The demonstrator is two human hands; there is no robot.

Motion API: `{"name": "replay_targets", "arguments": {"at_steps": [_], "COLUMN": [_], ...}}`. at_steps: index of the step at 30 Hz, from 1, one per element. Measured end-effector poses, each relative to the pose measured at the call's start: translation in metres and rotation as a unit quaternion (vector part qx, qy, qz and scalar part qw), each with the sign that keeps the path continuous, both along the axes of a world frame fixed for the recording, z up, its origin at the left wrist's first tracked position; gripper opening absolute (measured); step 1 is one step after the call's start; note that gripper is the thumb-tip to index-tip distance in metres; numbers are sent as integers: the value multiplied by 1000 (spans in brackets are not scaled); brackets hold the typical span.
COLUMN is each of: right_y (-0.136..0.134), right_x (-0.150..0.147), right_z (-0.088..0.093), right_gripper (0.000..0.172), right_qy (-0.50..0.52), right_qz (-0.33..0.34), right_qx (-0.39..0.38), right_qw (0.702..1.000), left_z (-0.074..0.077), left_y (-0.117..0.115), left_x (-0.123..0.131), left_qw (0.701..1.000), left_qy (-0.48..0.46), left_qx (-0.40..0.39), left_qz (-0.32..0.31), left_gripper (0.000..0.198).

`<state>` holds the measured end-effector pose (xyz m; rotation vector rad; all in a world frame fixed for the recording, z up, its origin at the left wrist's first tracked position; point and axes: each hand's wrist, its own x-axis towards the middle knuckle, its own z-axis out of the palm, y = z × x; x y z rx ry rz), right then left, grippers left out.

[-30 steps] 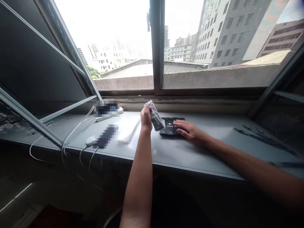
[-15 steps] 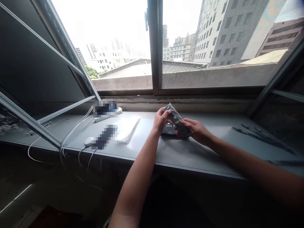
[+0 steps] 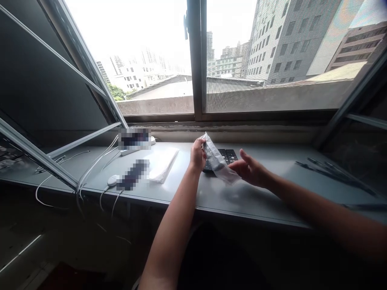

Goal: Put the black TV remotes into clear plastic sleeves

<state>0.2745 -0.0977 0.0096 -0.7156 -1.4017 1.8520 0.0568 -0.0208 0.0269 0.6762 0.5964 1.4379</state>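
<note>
My left hand (image 3: pixel 197 155) is closed on the top end of a clear plastic bag with a dark remote control inside (image 3: pixel 217 162), held tilted just above the grey sill. Fingers spread, my right hand (image 3: pixel 249 169) hovers beside the bag's lower end, touching or nearly touching it. Behind the bag lie black remote controls (image 3: pixel 227 155) side by side on the sill.
On the grey window sill (image 3: pixel 272 193), to the left, are a flat white sheet (image 3: pixel 163 164), a white mouse (image 3: pixel 113 179), white cables (image 3: pixel 90 169) and two blurred items. Dark thin strips (image 3: pixel 329 171) lie at the right. Window frame bars slant in at left.
The right hand left the remotes on the sill, took the bagged remote together with the left hand, then opened beside it. The bag now hangs lower and more tilted.
</note>
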Motion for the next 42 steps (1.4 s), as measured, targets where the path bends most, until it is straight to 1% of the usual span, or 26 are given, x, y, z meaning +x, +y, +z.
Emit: {"name": "replay_targets", "arguments": {"at_steps": [3,5,7,10,13,15,18,22,25,27,30,33,35,38,42], "right_y": [-4,-9,-13,-16,-17,-17,-16,-13,-12,-13,-13,-13,-13,-14,-15], "right_x": [-2,-5,-9,-12,-15,-15,-16,-13,-10,-10,-11,-13,-15,-16,-17], "right_z": [3,6,8,7,5,4,3,-1,-2,-2,-3,-5,-5,-4,-3], "right_gripper": [79,68,57,44,45,45,41,34,35,37,41,42,41,40,41], "right_qy": [31,36,23,-1,-21,-26,-19,-35,-46,-48,-47,-40,-38,-33,-24], "right_qz": [4,17,32,27,40,52,52,60,69,69,68,58,49,43,33], "right_qx": [-45,-61,-65,-60,-70,-75,-73,-74,-77,-78,-75,-69,-65,-64,-66], "right_qw": [998,997,997,998,997,996,996,995,994,993,994,995,996,996,997], "left_z": [-4,-6,-8,-11,-12,-12,-12,-11,-9,-9,-11,-13,-13,-11,-11], "left_y": [-3,-4,-4,-4,-4,-4,-4,-3,-3,-2,1,4,4,1,0], "left_x": [5,7,8,8,7,7,7,6,4,2,1,-1,-2,-2,1], "left_qw": [993,985,977,964,952,951,961,970,966,965,964,960,960,960,953], "left_qy": [77,131,170,211,233,234,218,217,241,248,244,249,248,247,272], "left_qx": [90,111,124,146,161,160,145,106,90,90,99,113,119,127,129], "left_qz": [-26,-18,9,73,118,121,87,13,-13,-9,21,53,62,45,17], "left_gripper": [32,32,34,34,34,35,39,54,52,49,46,47,50,53,56]}}
